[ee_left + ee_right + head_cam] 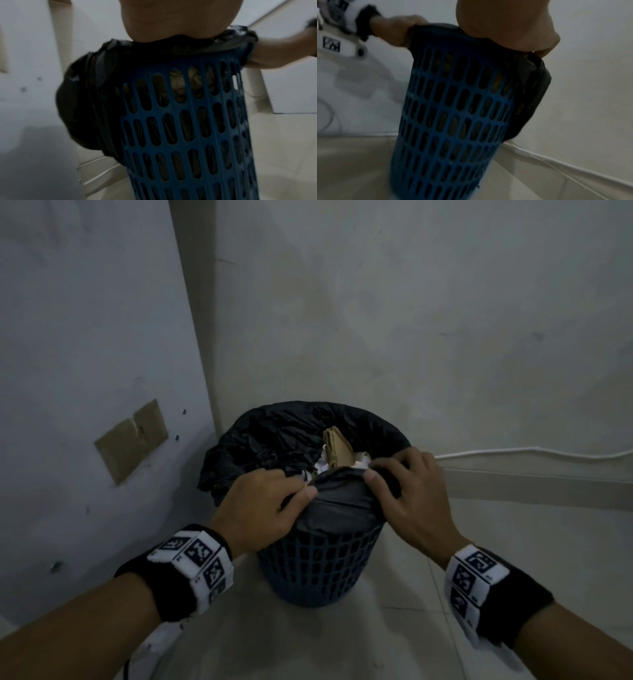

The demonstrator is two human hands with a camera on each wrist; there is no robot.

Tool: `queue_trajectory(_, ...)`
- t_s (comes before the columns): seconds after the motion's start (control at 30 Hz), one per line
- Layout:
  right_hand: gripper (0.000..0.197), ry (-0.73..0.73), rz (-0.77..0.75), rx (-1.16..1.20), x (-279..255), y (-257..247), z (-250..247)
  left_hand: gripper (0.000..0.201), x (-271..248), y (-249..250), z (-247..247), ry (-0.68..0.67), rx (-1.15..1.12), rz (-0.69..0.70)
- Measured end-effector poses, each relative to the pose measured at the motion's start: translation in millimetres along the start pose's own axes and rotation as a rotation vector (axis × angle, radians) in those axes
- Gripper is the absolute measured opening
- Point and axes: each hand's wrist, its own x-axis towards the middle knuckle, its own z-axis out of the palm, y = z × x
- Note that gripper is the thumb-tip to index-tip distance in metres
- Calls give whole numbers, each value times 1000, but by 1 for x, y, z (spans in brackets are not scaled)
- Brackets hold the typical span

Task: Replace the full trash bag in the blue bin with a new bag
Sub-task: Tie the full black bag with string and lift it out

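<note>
A blue slotted bin stands on the floor in a wall corner, lined with a black trash bag folded over its rim. Crumpled paper and a brown cardboard piece poke out of the top. My left hand pinches the bag's edge at the near rim between thumb and fingers. My right hand grips the same near edge just to the right. In the wrist views only each palm's heel shows above the rim.
A grey wall with a taped brown patch is close on the left. A pale wall stands behind. A white cable runs along the skirting at the right. Tiled floor lies in front of the bin.
</note>
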Motion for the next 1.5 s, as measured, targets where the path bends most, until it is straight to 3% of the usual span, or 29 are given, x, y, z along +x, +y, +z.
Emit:
queue_trajectory(0.13, 56, -55, -193, -105, -11, 10, 0, 44, 8, -20, -10, -14, 79, -156)
queue_trajectory(0.23, 56, -55, -186, -150, -12, -2, 8, 35, 19, -29, -12, -52, 135, -366)
queue_trajectory(0.33, 67, -11, -125, -226, -10, -12, 18, 30, 22, -18, -9, 54, -17, -296)
queue_trajectory(0.47, 54, 34, -35, -100, -9, -13, 20, 39, 22, 27, -6, -104, -172, -268)
queue_trajectory(0.53, 43, 78, 144, 90, -8, -11, 18, 41, 19, 47, -4, -220, -171, -340)
queue_trajectory(0.6, 46, 53, 462, 259, -5, -2, 15, 46, 17, 60, -1, -280, -131, -397)
queue_trajectory(0.7, 70, -329, 1097, 704, 2, 1, 1, 57, 17, 63, 3, -284, -27, -423)
queue_trajectory(0.77, 68, -426, 1231, 946, 6, -1, -7, 62, 17, 61, 8, -275, 19, -441)
queue_trajectory(1.0, 25, -242, 1204, 1240, 21, -1, -17, 78, 15, 52, 21, -268, 224, -374)
queue_trajectory(1.13, 20, -51, 1070, 799, 22, 2, -9, 75, 15, 50, 20, -242, 194, -322)
queue_trajectory(1.3, 13, 39, 632, 268, 14, 7, -15, 69, 11, 46, 20, -217, 133, -242)
queue_trajectory(1.4, 12, 138, 539, 344, 22, 0, -21, 59, 12, 43, 19, -178, 76, -189)
queue_trajectory(1.5, 10, 206, 422, 315, 25, -12, -18, 52, 12, 35, 14, -49, 15, -94)
